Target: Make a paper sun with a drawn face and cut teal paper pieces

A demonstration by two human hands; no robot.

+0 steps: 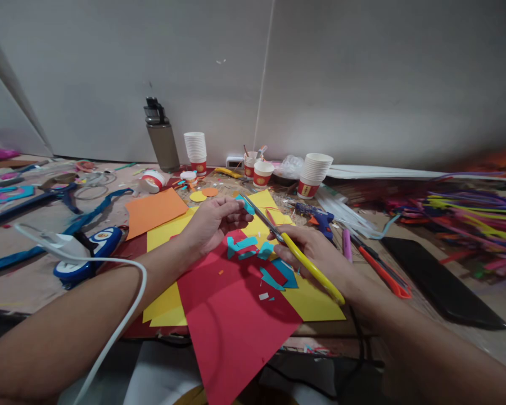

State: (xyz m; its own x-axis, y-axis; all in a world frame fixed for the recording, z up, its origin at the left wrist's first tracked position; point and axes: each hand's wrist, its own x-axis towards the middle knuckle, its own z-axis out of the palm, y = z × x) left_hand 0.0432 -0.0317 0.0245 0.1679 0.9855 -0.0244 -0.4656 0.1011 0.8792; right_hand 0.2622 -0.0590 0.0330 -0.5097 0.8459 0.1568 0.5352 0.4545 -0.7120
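My left hand (216, 222) pinches a small piece of blue paper (248, 207) between thumb and fingers. Wrapped in my right hand (310, 247) is a pair of scissors (297, 256) with yellow handles, its blades pointing up and left against that blue piece. Below both hands lies a red paper sheet (231, 315) on top of yellow paper (324, 301). Several blue paper scraps (274, 275) are scattered over the red sheet, with a few tiny white and orange bits. An orange paper sheet (156, 211) rests left of my left hand.
Paper cup stacks (314, 174) and a bottle (162, 138) stand along the back wall. On the right are a glue gun (320, 218), a red-handled cutter (383, 267), a black phone-like slab (442, 284) and blurred pipe cleaners (468, 225). A blue-and-white device (88, 256) with a white cable sits left.
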